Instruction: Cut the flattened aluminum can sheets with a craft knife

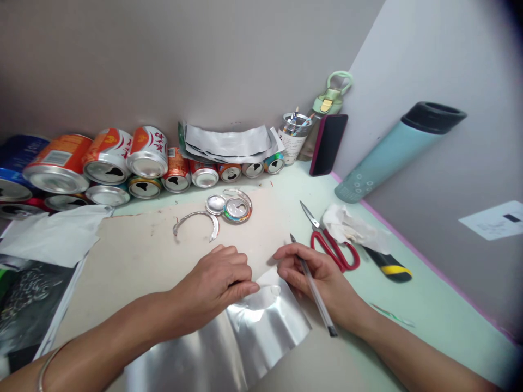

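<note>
Two bare hands, apart, lower centre of frame. Right hand [327, 284] clamped on a pen [316, 296], tip up, dark end toward lower right; pen tip clear of the sheet in view. Left hand [216, 280] curled, thumb out over the upper part of the sheet [273, 326]; palm side hidden, cannot tell whether it grips or only rests. Sheet is shiny metal, bottom centre, partly under the left hand and forearm, cut off by the bottom edge; glare washes out any marks.

Sheet lies on a beige board [139, 250] on the pale green tabletop [429, 305]. Just beyond the hands, centre: a curved strip [213, 226], a small disc [215, 204] and a cut can top [237, 208], close together.

Right of centre: red scissors [335, 256], slightly open, beside a crumpled tissue [341, 220]. A black-and-yellow handle [392, 267] pokes out from under the tissue; rest hidden.

Upper left to centre: cans [149, 152] on their sides in two rows, leftmost cut off, some lower ones covered. Curved sheets [229, 141] stacked on top. Upper right: cup [292, 149], phone [329, 144], flask [384, 158]; green-lidded bottle [327, 103] mostly behind the phone. Dark bag [32, 294], left edge, contents unclear.
</note>
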Available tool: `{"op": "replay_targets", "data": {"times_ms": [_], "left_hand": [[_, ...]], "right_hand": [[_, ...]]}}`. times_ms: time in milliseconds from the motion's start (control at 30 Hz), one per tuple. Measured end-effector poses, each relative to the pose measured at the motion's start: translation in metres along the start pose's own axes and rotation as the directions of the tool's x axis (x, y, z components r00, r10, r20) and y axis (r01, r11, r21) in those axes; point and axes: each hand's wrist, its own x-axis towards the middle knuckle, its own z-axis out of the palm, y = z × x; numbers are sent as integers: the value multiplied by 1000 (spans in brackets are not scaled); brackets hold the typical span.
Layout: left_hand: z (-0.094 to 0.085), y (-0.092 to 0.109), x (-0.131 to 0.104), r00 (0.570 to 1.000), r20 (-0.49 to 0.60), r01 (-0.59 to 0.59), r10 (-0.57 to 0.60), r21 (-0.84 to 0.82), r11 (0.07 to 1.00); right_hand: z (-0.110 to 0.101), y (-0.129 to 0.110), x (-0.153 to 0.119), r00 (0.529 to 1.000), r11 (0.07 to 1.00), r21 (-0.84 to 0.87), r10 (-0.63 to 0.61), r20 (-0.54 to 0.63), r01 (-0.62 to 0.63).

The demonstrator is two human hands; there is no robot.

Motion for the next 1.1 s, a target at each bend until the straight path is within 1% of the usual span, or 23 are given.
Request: {"op": "replay_targets", "data": {"times_ms": [267, 333, 433, 533, 600, 633, 667, 700, 767, 800, 833, 900, 933, 1000, 1100], "left_hand": [[-2, 2, 0, 1000, 23, 5, -6, 18, 1000], [-5, 1, 1, 999, 51, 6, -8, 25, 1000], [-15, 4, 0, 995, 94, 33, -36, 33, 999], [-28, 18, -4, 994, 78, 68, -76, 96, 993], [-33, 35, -8, 997, 57, 34, -49, 243, 969], [-33, 44, -10, 997, 67, 15, -41, 343, 939], [-32, 54, -14, 996, 86, -22, -16, 421, 907], [-28, 62, -17, 997, 81, -51, 14, 473, 880], [-14, 73, -26, 986, 79, -168, 149, 542, 824], [-5, 75, -30, 972, 52, -213, 227, 594, 776], [5, 75, -34, 959, -2, -208, 282, 671, 712], [23, 72, -41, 936, -34, -200, 350, 768, 609], [31, 69, -43, 933, -47, -180, 358, 798, 575], [42, 65, -46, 945, -30, -160, 326, 827, 540], [49, 63, -46, 960, -7, -151, 279, 829, 539]], "right_hand": [[0, -1, 1, 1000, 1000, -17, -7, 2, 7], [0, 0, 0, 1000, 1000, -22, -9, -1, 9], [2, 3, -2, 999, 998, -63, -28, -18, 27], [5, 4, -3, 998, 991, -121, -55, -39, 50], [6, 4, -3, 997, 988, -142, -67, -48, 60], [6, 4, -3, 996, 987, -148, -71, -51, 63], [7, 4, -3, 996, 986, -151, -76, -54, 67], [7, 4, -3, 995, 985, -156, -79, -56, 70], [7, 5, -4, 995, 983, -170, -86, -58, 75], [6, 5, -4, 994, 981, -178, -89, -59, 77], [6, 5, -4, 994, 980, -185, -91, -60, 79], [6, 6, -4, 993, 977, -196, -98, -62, 84], [6, 6, -4, 993, 976, -202, -100, -63, 86], [6, 7, -4, 992, 972, -217, -102, -69, 85], [5, 7, -5, 992, 968, -237, -104, -74, 84]]}}
